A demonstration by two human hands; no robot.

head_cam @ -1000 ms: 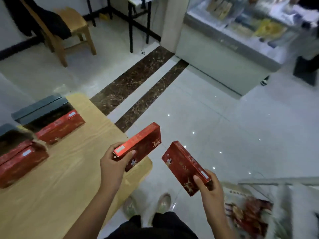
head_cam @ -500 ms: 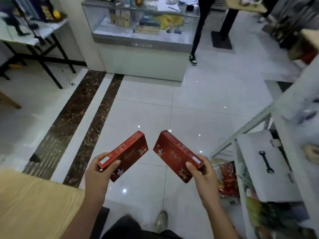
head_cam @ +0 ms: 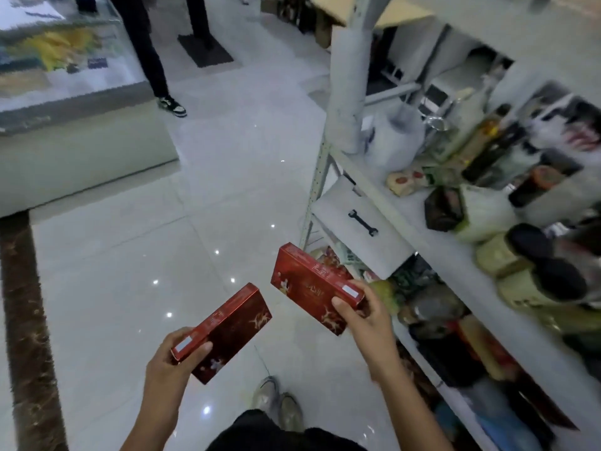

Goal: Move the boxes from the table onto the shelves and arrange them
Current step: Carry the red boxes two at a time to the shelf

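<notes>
Left hand (head_cam: 169, 362) gripping the lower red box (head_cam: 229, 330) by its near end, right hand (head_cam: 367, 317) gripping the higher red box (head_cam: 309, 284) likewise, both over the floor (head_cam: 162, 255). Crowded white shelves (head_cam: 409, 206) off to the right, nearest the right hand; box long axes pointing forward.

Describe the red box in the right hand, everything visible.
The red box is a flat, oblong carton, glossy like printed cardboard, with pale figures on its broad face and a small white label near the held end. The right hand grips one end; it tilts, far end up-left, above the floor beside the shelves.
</notes>
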